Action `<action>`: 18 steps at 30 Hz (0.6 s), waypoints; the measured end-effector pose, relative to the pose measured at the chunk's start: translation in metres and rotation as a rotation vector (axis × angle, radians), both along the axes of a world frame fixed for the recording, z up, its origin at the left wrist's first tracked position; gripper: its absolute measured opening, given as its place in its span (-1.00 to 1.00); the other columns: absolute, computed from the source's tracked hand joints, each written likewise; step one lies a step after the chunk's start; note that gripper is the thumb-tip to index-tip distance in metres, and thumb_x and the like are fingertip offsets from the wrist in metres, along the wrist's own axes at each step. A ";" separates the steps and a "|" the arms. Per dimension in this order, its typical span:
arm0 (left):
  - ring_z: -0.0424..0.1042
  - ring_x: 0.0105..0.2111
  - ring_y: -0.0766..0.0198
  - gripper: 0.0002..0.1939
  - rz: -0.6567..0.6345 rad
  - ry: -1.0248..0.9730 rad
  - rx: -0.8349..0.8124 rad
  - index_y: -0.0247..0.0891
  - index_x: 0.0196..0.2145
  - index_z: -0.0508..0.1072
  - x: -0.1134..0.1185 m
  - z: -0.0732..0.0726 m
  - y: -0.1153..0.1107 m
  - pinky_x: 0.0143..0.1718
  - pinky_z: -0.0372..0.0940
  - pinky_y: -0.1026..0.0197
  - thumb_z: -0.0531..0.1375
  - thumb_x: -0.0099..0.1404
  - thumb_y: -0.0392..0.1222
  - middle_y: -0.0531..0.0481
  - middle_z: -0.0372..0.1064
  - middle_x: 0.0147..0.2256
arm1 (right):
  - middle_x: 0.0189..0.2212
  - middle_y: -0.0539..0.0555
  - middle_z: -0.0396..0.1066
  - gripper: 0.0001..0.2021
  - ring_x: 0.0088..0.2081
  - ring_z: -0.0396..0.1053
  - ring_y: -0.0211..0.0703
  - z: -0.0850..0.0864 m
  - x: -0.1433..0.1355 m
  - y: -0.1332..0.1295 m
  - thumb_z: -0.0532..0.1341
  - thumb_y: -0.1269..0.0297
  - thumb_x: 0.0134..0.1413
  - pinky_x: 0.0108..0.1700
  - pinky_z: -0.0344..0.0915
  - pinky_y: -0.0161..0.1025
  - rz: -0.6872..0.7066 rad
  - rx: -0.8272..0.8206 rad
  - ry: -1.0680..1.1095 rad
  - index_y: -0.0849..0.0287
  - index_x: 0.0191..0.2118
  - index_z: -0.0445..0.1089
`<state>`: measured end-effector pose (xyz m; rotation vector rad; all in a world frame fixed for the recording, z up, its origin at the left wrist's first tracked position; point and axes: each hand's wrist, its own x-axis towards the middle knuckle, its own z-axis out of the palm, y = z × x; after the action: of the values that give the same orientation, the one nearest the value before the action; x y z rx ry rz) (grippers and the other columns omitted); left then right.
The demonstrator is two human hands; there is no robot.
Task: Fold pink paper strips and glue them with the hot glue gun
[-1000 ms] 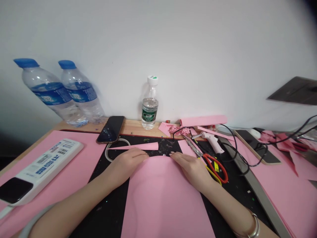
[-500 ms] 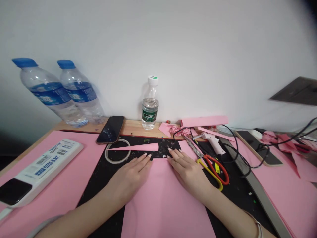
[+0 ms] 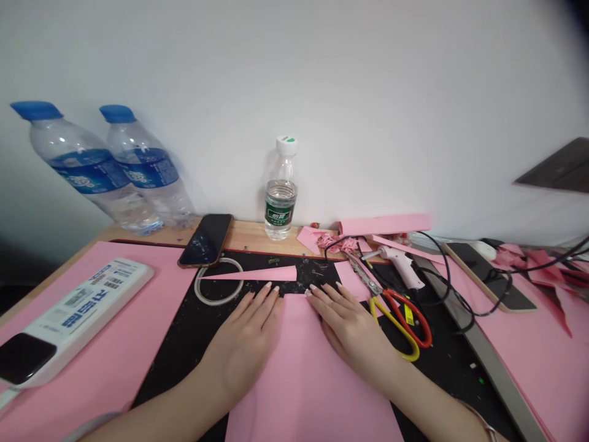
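So in the head view, both hands are palm-down and flat, fingers stretched out, not really gripping anything that I can see. The left hand (image 3: 248, 337) covers the far left edge of a pink sheet (image 3: 308, 374), fingers just slightly apart; the right hand (image 3: 352, 325) is on the far right corner, fingers fanned a bit more. The sheet's lying between them on a black mat (image 3: 179, 353). Just past the left fingertips there's a skinny pink wedge (image 3: 271, 274) lying across a white ring (image 3: 221, 303). Scissors (image 3: 377, 291) with one red and one yellow handle sit right beside the right hand, and a glue gun (image 3: 402, 267) is a little beyond those.
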<state>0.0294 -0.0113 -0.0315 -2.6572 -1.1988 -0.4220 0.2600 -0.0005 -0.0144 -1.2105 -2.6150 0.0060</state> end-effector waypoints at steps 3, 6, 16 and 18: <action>0.23 0.13 -0.09 -0.53 0.009 -0.066 -0.032 -0.43 0.07 0.33 0.003 0.004 0.002 0.06 0.21 -0.18 -0.12 0.26 -0.47 -0.28 0.38 0.02 | 0.07 0.20 0.37 -0.61 0.10 0.30 0.04 0.001 0.000 0.001 0.03 0.54 0.16 0.14 0.25 0.11 0.025 -0.006 0.031 0.27 0.09 0.32; 0.16 0.17 -0.13 -0.52 -0.013 -0.100 -0.077 -0.40 0.11 0.29 0.004 0.009 0.006 0.11 0.13 -0.22 -0.05 0.23 -0.43 -0.23 0.36 0.05 | 0.05 0.17 0.39 -0.62 0.09 0.32 0.02 0.002 0.000 0.003 0.02 0.52 0.18 0.15 0.24 0.08 0.035 -0.019 0.041 0.28 0.09 0.32; 0.26 0.13 0.03 -0.48 -0.089 0.004 -0.121 -0.47 0.10 0.27 0.005 -0.002 0.009 0.06 0.28 -0.02 -0.13 0.21 -0.52 -0.31 0.27 0.11 | 0.05 0.18 0.39 -0.58 0.04 0.37 -0.01 0.004 -0.001 0.001 0.01 0.55 0.14 0.10 0.33 -0.02 0.028 -0.025 0.040 0.30 0.11 0.30; 0.23 0.14 0.03 -0.47 -0.080 0.005 -0.114 -0.48 0.10 0.25 0.006 -0.009 0.007 0.05 0.28 -0.03 -0.16 0.21 -0.56 -0.33 0.25 0.13 | 0.07 0.21 0.36 -0.56 0.05 0.36 0.00 0.003 -0.002 0.000 0.01 0.56 0.12 0.09 0.33 0.01 0.023 -0.006 0.032 0.31 0.13 0.28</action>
<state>0.0353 -0.0045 -0.0401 -2.8088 -1.1500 -0.3696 0.2578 -0.0005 -0.0112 -1.1728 -2.6034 0.0372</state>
